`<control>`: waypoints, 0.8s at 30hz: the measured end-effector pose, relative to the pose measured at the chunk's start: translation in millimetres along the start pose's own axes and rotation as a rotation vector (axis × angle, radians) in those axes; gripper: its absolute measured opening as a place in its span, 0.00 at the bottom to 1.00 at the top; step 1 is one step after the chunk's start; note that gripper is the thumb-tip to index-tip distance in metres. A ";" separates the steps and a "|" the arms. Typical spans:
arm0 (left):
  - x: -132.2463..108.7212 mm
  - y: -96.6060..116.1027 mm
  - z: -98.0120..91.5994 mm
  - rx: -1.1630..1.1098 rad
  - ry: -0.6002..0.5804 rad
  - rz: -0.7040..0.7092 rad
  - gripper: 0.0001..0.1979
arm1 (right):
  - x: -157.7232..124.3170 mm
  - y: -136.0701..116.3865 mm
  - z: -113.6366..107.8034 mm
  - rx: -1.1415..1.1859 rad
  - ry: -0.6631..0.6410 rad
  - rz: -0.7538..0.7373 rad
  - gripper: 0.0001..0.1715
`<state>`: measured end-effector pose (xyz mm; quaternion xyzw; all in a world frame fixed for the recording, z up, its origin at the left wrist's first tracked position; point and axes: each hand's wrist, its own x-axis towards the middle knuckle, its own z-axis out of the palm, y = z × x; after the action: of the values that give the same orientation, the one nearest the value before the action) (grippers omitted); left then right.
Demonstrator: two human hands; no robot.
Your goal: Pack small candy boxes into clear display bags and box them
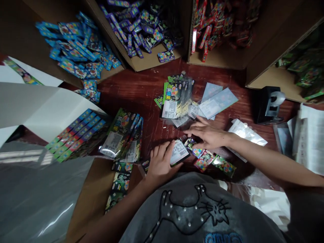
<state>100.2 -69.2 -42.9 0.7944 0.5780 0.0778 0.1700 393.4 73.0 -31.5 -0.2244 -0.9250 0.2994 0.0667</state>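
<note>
My left hand (pixel 162 161) lies with its fingers stretched out along the left edge of a black card with a white barcode label (pixel 179 152). The thumb is spread below the card. Over a small purple candy box (pixel 192 146), my right hand (pixel 209 134) points left with its fingers apart. Whether it touches that box I cannot make out. A red candy box (pixel 204 160) and a green one (pixel 224 166) continue the slanting row to the right. Beyond the hands is a pile of printed clear sleeves (pixel 172 101), with pale bluish sleeves (pixel 219 102) beside it.
Cartons hold blue boxes (pixel 76 50), purple boxes (pixel 136 27), red boxes (pixel 215 23) and green boxes (pixel 308 71). A black tape dispenser (pixel 268 106) stands at right, near a crumpled clear bag (pixel 246 133). Packed sleeves (pixel 121 135) and a stacked bundle (pixel 77 135) lie left.
</note>
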 end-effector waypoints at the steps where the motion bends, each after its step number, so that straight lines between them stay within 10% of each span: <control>1: 0.7 0.5 1.4 -0.011 0.010 0.003 0.45 | 1.6 -0.4 -0.8 0.005 0.007 -0.010 0.38; 12: 5.8 9.4 5.4 0.055 0.209 0.003 0.45 | 6.3 -49.7 -10.4 0.038 -0.092 0.576 0.28; 19: 20.7 24.4 -2.8 0.067 0.330 0.066 0.46 | 1.8 -35.1 -11.9 0.402 0.513 0.604 0.29; 24: 30.5 31.0 -10.3 0.107 0.346 0.070 0.46 | -0.2 -45.6 -23.9 0.369 0.328 0.507 0.19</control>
<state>134.2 -47.0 -24.4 0.7967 0.5740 0.1880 0.0227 382.7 52.5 14.6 -0.4763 -0.7470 0.4286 0.1773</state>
